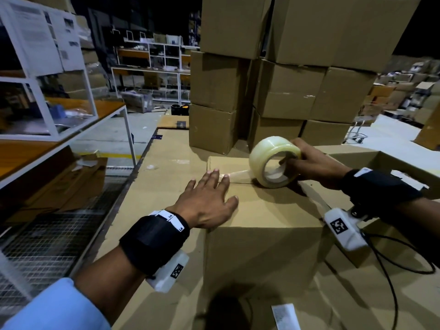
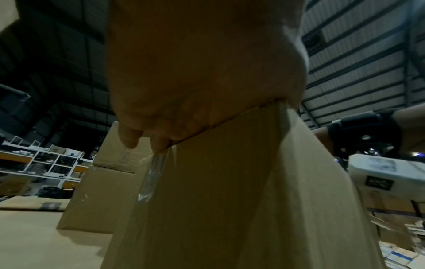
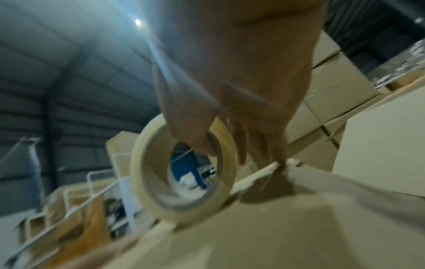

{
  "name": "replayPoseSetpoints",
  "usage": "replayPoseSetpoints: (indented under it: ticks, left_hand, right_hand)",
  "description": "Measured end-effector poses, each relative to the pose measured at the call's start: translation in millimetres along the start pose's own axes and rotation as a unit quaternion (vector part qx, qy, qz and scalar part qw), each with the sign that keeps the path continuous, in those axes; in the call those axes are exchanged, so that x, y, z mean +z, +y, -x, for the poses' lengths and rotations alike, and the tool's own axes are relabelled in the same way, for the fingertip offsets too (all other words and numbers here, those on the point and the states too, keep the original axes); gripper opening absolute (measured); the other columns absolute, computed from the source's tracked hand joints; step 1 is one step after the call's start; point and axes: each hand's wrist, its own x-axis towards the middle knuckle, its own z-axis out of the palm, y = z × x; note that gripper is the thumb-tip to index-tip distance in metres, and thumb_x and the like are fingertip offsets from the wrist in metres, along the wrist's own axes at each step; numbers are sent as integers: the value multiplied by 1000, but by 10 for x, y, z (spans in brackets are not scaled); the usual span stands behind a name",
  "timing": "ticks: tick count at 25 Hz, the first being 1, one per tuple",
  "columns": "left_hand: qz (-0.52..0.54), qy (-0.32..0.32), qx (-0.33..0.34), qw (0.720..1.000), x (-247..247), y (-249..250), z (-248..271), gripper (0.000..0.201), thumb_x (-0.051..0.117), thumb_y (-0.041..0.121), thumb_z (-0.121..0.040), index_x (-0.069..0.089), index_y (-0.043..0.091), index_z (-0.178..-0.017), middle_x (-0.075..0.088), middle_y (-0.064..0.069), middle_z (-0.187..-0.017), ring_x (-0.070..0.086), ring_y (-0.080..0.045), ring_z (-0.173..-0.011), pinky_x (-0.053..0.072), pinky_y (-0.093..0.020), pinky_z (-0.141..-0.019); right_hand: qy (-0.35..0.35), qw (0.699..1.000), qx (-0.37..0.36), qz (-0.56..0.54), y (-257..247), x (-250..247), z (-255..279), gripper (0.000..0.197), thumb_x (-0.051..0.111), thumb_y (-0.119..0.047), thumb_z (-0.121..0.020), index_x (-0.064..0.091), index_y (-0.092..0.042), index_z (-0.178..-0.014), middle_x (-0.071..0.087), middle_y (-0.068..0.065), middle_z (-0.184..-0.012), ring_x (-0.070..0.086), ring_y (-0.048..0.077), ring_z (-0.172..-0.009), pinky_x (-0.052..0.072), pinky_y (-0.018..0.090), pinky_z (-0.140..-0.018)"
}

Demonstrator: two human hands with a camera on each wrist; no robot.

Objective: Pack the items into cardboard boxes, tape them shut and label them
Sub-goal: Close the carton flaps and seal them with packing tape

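Tape roll (image 1: 273, 161) on box (image 1: 262, 210) seam, gripped by right hand (image 1: 312, 166); left hand (image 1: 207, 201) flat, fingers spread, pressing tape end.

We see a closed brown cardboard box (image 1: 262, 225) in front of us, its top flaps folded flat so that they meet along a centre seam. A roll of clear packing tape (image 1: 273, 161) stands on edge on the box top, right over that seam, its open core turned towards us. From the roll's base a glossy strip of tape (image 1: 235, 175) runs leftwards along the seam, lying flat on the cardboard. In the left wrist view the strip's end (image 2: 150, 179) hangs down over the box's side, wrinkled and shiny.
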Motion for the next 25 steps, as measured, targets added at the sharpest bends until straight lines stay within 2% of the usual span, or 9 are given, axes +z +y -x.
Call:
replayPoseSetpoints:
  ticks: [1, 2, 4, 5, 9, 14, 20, 22, 25]
  left_hand:
    - [0, 0, 1, 1000, -6, 0, -1, 73, 18, 59, -101, -5, 25, -161, -16, -4, -167, -14, -20, -154, -3, -49, -124]
    - [1, -1, 1, 1000, -4, -5, 0, 73, 18, 59, -101, -5, 24, -161, -16, -4, -167, -14, -20, -154, -3, -49, -124]
    - [2, -2, 0, 1000, 0, 3, -4, 73, 18, 59, -102, -5, 24, -161, -17, -4, -167, -15, -20, -154, -4, -49, -124]
    - [-2, -2, 0, 1000, -4, 13, 0, 73, 18, 59, -101, -6, 24, -161, -17, -4, -167, -15, -19, -154, -4, -49, -124]
    - [-15, -10, -10, 1000, -55, 71, 13, 74, 18, 58, -102, -9, 22, -160, -16, -6, -167, -14, -21, -154, -5, -50, -124]
    - [-34, -10, -33, 999, -29, 172, -33, 80, 16, 64, -99, -9, 18, -160, -17, -10, -166, -17, -25, -153, -9, -51, -123]
    - [-14, 8, 7, 1000, -2, 158, -26, 80, 17, 62, -101, -6, 13, -160, -21, -5, -166, -18, -17, -153, -7, -40, -125]
    - [-8, 8, 5, 1000, 2, 162, -34, 80, 18, 62, -101, -6, 14, -160, -18, -5, -166, -15, -17, -153, -4, -38, -125]
    - [-14, 8, -1, 1000, 7, 163, -48, 81, 19, 63, -100, -4, 14, -160, -15, -4, -167, -13, -17, -154, 1, -39, -126]
  right_hand:
    - [19, 1000, -5, 16, 34, -32, 29, 31, 55, -11, -99, 45, -16, -128, 61, 10, -111, 66, 28, -98, 58, 40, -79]
    - [36, 998, -12, 55, 78, -42, 49, 27, 56, -15, -99, 47, -16, -124, 62, 7, -107, 67, 23, -95, 56, 30, -76]
    - [63, 987, -27, 149, 135, -33, 68, 19, 57, -21, -99, 50, -18, -117, 64, -3, -95, 65, 10, -84, 45, 8, -61]
    - [75, 981, -31, 175, 163, -25, 70, 17, 58, -24, -99, 52, -19, -113, 64, -6, -91, 64, 8, -82, 42, 7, -56]
    - [79, 968, -43, 235, 290, -10, 52, 27, 59, -49, -94, 64, -23, -99, 70, -1, -87, 67, 14, -77, 53, 27, -66]
    - [108, 977, -46, 180, 318, 77, 130, 20, 60, -40, -98, 66, -21, -96, 71, -5, -80, 67, 8, -70, 43, 9, -51]
    - [120, 991, -33, 58, 401, 237, 195, 25, 53, -46, -100, 65, -23, -100, 72, 0, -91, 67, 17, -83, 55, 31, -72]
    - [138, 988, -48, 53, 400, 258, 200, 25, 57, -49, -97, 67, -27, -96, 72, -4, -86, 66, 12, -78, 54, 28, -70]
    - [162, 980, -68, 90, 422, 278, 164, 19, 55, -36, -99, 64, -24, -88, 68, -5, -79, 62, 10, -70, 42, 19, -56]
